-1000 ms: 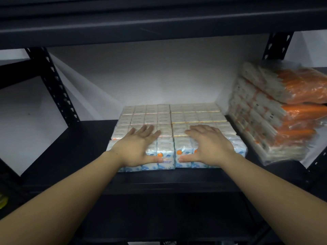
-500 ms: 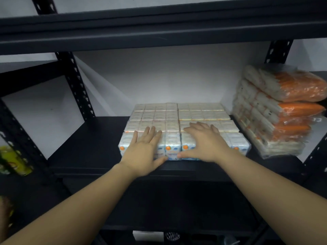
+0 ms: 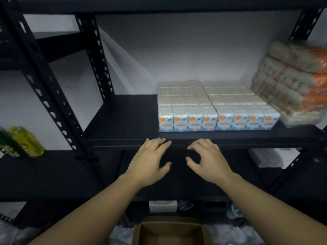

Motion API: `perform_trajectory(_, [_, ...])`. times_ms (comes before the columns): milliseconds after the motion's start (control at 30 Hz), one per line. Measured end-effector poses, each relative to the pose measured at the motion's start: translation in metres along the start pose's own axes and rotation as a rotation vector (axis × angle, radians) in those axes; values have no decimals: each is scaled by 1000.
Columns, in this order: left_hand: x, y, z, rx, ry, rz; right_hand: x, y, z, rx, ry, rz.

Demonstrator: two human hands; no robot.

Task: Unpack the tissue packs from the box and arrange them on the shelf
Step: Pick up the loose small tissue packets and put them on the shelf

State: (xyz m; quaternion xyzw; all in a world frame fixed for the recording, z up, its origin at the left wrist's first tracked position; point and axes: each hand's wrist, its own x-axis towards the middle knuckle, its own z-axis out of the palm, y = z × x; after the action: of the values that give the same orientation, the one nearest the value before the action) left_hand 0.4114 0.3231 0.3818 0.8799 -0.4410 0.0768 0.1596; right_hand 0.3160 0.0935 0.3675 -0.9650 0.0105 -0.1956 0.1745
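Both hands have come off the tissue packs [image 3: 217, 107] and now hang in front of the shelf [image 3: 123, 117], below its front edge. In the head view, the left hand [image 3: 150, 161] and right hand [image 3: 207, 161] are apart, fingers loose and holding nothing. The tissue packs sit in neat rows on the shelf, toward its right side, just beside a stack of orange-wrapped bundles [image 3: 293, 82]. Below the shelf, an open cardboard box [image 3: 169, 232] stands on the floor. Left of the shelf, a yellow-green bottle [image 3: 23, 142] shows, blurred.
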Motion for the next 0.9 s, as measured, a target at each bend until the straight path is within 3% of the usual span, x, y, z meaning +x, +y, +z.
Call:
perform_trajectory(267, [-54,-30,68,-122,-198,-44,-69,-9,62,10,-263,226])
perform_trajectory(533, [-152,-47,241,-255,-484,-237,-198,57,195,68,-572,450])
perform_trajectory(733, [-217,-73,387,-292,-591,-465,-252,123,314,75,-612,509])
perform_trajectory(900, [-253,-94,493,-251,-665,-609,-261,180,404,-19,-605,414])
